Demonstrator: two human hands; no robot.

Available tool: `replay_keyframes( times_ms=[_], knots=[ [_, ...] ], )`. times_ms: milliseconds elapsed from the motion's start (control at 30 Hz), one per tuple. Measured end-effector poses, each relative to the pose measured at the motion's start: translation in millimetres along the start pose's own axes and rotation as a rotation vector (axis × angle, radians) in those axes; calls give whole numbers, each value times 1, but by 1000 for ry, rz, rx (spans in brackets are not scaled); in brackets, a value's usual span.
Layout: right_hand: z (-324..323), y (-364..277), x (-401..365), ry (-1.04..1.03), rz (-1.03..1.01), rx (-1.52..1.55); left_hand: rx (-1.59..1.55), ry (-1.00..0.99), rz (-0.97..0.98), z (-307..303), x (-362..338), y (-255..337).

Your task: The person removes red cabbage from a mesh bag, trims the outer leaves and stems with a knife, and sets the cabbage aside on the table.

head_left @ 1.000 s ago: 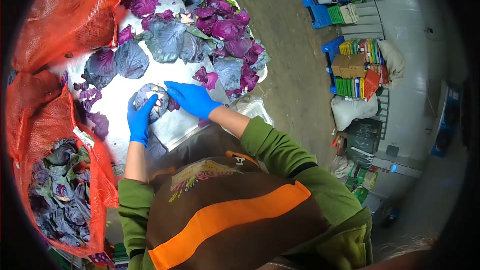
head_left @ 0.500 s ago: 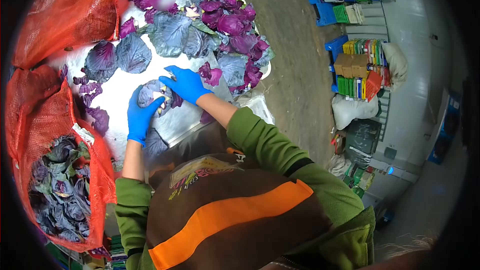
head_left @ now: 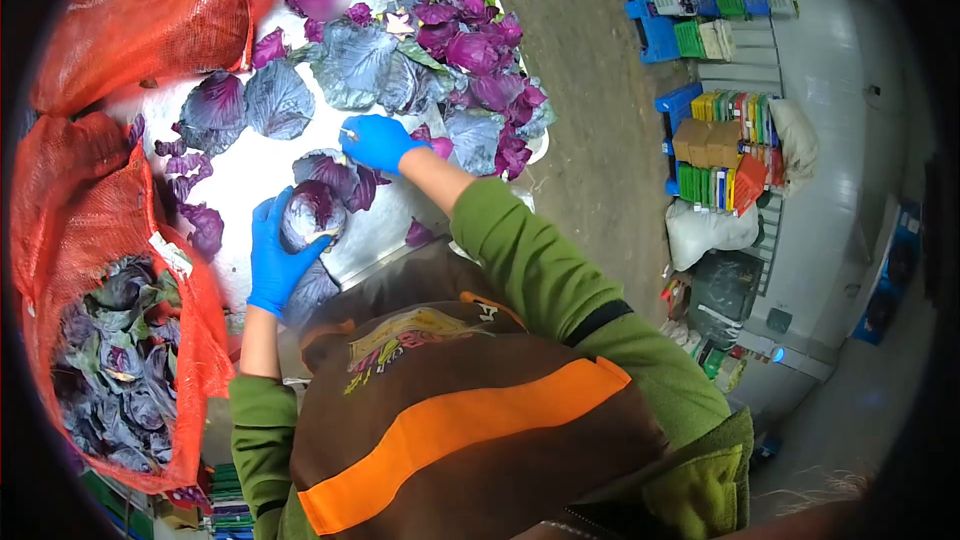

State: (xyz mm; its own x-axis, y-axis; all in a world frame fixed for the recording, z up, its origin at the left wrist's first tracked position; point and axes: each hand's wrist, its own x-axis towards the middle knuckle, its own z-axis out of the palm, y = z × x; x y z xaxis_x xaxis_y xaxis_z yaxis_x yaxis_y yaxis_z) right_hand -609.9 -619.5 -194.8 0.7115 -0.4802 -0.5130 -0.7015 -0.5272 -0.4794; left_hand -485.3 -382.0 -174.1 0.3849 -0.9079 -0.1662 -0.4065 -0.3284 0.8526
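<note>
My left hand [head_left: 272,262], in a blue glove, grips a round red cabbage head [head_left: 311,208] from below, near the front edge of the metal table [head_left: 250,175]. My right hand [head_left: 378,143], also in a blue glove, is curled just beyond it, over loose purple outer leaves [head_left: 338,176] lying beside the head. A small pale tip shows at its fingers; what they grip is unclear.
Several peeled purple leaves [head_left: 400,70] are heaped across the far side of the table. An orange net sack [head_left: 120,340] full of cabbages stands open at my left, with another orange net sack [head_left: 150,20] behind it. Coloured crates [head_left: 715,130] stand on the floor to the right.
My left hand has drawn the cabbage head nearer and turned it. My right hand has moved away from the head toward the leaf heap, and loose leaves now lie between them.
</note>
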Motion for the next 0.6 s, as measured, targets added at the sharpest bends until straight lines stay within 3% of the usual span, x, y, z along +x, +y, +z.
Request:
replay_keyframes(
  times_ms=[67, 133, 167, 200, 267, 333, 367, 400, 433, 467, 500, 533, 600],
  knots=[
    [-5, -6, 3, -97, 17, 52, 163, 64, 161, -4, -1, 7],
    [2, -21, -8, -67, 12, 646, 44, 49, 138, -2, 1, 10],
    [13, -20, -13, 3, -136, 555, -21, 11, 46, -1, 2, 10],
    [20, -24, -17, 92, -223, 91, -85, -27, -47, 0, 3, 10],
    [19, -26, -13, -61, -74, 407, -4, -17, -63, -1, 7, 6],
    [21, -1, 11, 82, -79, 178, 74, -11, -84, 3, 11, -1],
    [19, 12, 18, 130, 2, 359, -279, 29, -278, 7, 12, -8],
    [8, 19, 31, 373, 0, 323, -632, 73, -468, 10, 14, -14],
    [7, 29, 44, 625, 48, 657, -764, 100, -649, 12, 16, -19],
    [-15, 27, 44, 806, -3, 641, -766, 103, -656, 14, 17, -19],
    [-30, 21, 37, 958, -17, 426, -906, 109, -764, 16, 18, -18],
    [-43, 6, 22, 1011, 21, 378, -1046, 111, -867, 19, 19, -16],
    [-35, -1, -2, 1029, 17, 333, -1088, 124, -847, 20, 19, 4]
  ],
)
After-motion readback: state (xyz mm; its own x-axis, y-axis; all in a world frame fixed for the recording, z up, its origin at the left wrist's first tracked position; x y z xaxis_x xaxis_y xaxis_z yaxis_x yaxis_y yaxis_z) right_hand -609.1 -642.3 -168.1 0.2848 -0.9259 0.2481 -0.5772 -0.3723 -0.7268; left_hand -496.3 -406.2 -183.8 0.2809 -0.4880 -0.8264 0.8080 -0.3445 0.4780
